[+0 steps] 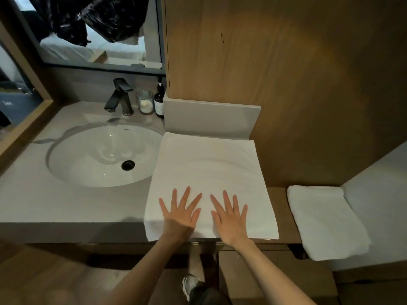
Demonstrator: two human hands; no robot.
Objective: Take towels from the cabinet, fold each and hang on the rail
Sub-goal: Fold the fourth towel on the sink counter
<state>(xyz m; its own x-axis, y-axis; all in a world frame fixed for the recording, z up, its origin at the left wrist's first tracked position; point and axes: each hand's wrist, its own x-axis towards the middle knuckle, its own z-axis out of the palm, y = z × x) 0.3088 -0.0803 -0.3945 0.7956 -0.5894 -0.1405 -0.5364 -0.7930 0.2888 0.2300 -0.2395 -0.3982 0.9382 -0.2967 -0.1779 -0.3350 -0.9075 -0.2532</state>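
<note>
Two grips are in contact with the work: the left grip (180, 213) and the right grip (230, 216) lie palms down, side by side, on the near part of the white towel (207, 168), fingers spread and straight, pinching nothing. The towel lies on the right end of the worktop (66, 201), just beside the sink (88, 164). Its far edge meets the grey upstand (209, 117) and its near edge overhangs the worktop front. It presents as a smooth rectangle with what look like layered edges at the near right corner, so it is judged to be partly folded. Step in hand, as judged: pressing the fold flat and smoothing the cloth. The next move calls for a change from flat pressure to a pinch on two corners or along one edge, then a further fold to a width fit for hanging. Align the edges and hold the cloth off the sink. The rail is not in view, so the hanging position cannot be stated. A second towel (326, 219), folded, lies on a ledge to the right, well apart from the first. Surface: pale grey, matt, level. Behind the sink stand a dark tap (120, 95), a glass tumbler (145, 102) and a dark pump bottle (159, 102), close together. A mirror (88, 29) is mounted above them, and a wood panel (286, 62) forms the wall behind the towel. Below the worktop, a wood floor (44, 271) and one shoe (190, 285) show.
</note>
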